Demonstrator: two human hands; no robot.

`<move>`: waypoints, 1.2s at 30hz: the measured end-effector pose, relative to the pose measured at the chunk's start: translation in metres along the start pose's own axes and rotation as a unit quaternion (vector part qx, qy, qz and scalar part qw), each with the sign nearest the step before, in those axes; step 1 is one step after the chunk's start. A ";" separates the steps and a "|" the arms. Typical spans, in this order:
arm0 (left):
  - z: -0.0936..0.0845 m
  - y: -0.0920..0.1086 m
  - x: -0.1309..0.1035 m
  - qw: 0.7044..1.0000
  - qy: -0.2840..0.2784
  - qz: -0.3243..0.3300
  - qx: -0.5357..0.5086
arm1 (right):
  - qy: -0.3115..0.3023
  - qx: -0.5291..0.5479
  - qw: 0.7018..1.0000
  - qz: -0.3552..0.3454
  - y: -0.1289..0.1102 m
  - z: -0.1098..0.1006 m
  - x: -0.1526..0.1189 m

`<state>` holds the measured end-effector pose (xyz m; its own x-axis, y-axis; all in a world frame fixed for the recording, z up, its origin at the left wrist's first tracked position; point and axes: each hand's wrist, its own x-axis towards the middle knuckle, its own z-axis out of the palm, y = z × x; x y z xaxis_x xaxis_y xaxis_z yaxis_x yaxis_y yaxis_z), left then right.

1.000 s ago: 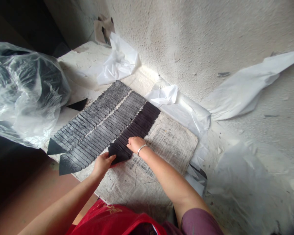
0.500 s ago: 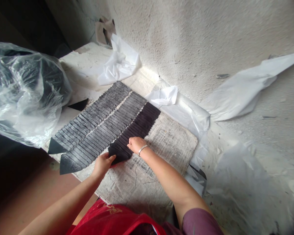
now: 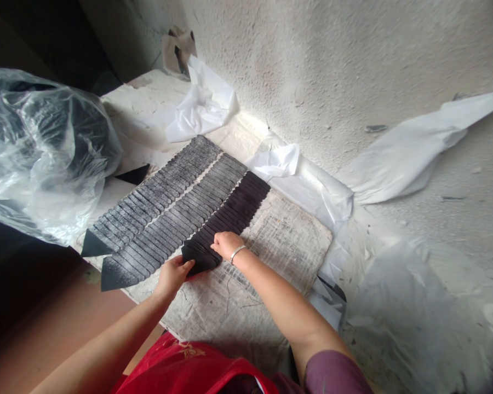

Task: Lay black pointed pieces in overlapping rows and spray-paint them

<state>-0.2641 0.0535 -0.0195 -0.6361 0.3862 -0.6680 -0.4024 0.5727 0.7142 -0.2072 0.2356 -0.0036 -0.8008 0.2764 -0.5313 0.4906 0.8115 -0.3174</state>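
A rough, pale wall [image 3: 312, 71] rises behind the table [image 3: 225, 320], which is covered in worn, dusty cloth. At the table's left end sits a bulging clear plastic bag [image 3: 45, 158] with dark material inside. A torn white sheet [image 3: 414, 148] clings to the wall at right. Two speckled grey rows [image 3: 175, 219] of overlapping strips lie side by side, slanting across the table, with a narrow pale gap between them. Next to them, on the person's right, is a shorter black row [image 3: 234, 208] of the same kind — its near end under both hands. The left hand [image 3: 173, 275] pinches that end, thumb on top. The right hand [image 3: 228, 244] has its fingers curled against the strips — whether it grips one, I cannot tell. A black triangular scrap [image 3: 133, 174] lies near the bag. A light bracelet [image 3: 237, 253] circles the right wrist.
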 end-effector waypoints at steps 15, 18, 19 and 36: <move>-0.004 -0.001 -0.003 0.999 0.001 0.007 0.037 | 0.006 -0.017 1.000 -0.002 -0.003 0.003 0.004; -0.007 -0.006 -0.001 0.996 -0.003 0.027 0.083 | 0.006 -0.021 1.000 -0.001 -0.003 0.004 0.004; -0.009 -0.007 0.000 0.995 -0.001 0.032 0.098 | 0.006 -0.021 1.000 0.000 -0.003 0.003 0.004; -0.015 -0.004 -0.003 0.974 0.032 0.071 0.213 | 0.011 -0.025 1.000 0.006 -0.006 0.003 0.002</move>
<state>-0.2710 0.0393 -0.0170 -0.7108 0.4449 -0.5448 -0.0060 0.7707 0.6372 -0.2111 0.2296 -0.0048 -0.8026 0.2964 -0.5177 0.4826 0.8328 -0.2713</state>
